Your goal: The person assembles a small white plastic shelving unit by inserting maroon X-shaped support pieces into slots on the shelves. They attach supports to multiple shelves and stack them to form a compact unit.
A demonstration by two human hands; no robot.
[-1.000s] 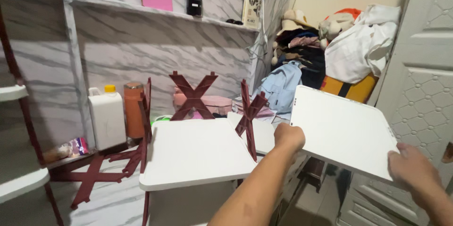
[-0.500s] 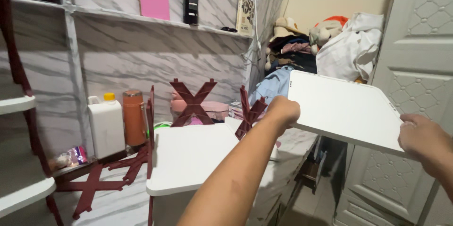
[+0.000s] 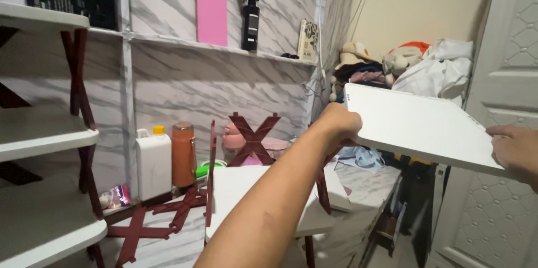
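**White panel held level over a half-built rack**

Marble-pattern walls close in a narrow storage nook w/ a wall shelf (image 3: 168,41) running along the back. Far left: white rack tiers (image 3: 39,133) on dark red X-braces. On the wall shelf sit a pink board (image 3: 211,10), a black spray bottle (image 3: 250,19) and a small patterned box (image 3: 307,41). Lower down, on the marble counter (image 3: 370,181), a white jug w/ yellow cap (image 3: 153,161) stands just beside an orange flask (image 3: 183,153); a small colourful packet (image 3: 115,196) lies near them.

Centre: a white shelf tier (image 3: 246,195) already sits between red X-frames (image 3: 253,139), uprights poking above it. Left hand (image 3: 339,122) reaches out over this tier, grip clamped on the near-left corner of the white panel (image 3: 420,125). Panel hangs in the air, roughly flat, tilted slightly down toward the right, above and right of the mounted tier, touching nothing but the hands. Right hand (image 3: 515,147) has its grip closed on the panel's right edge, fingers on top; thumb side hidden.

Right bkgd: heap of clothes and hats (image 3: 403,63), then a white panelled door (image 3: 504,77).

Risks, as I judge: panel is held only at edge and corner, so a slip at either end could drop it onto the jug/flask or the tier. Door is v. close on the right; a swing could knock it. Uprights look thin: an off-centre push may rack the frame sideways.
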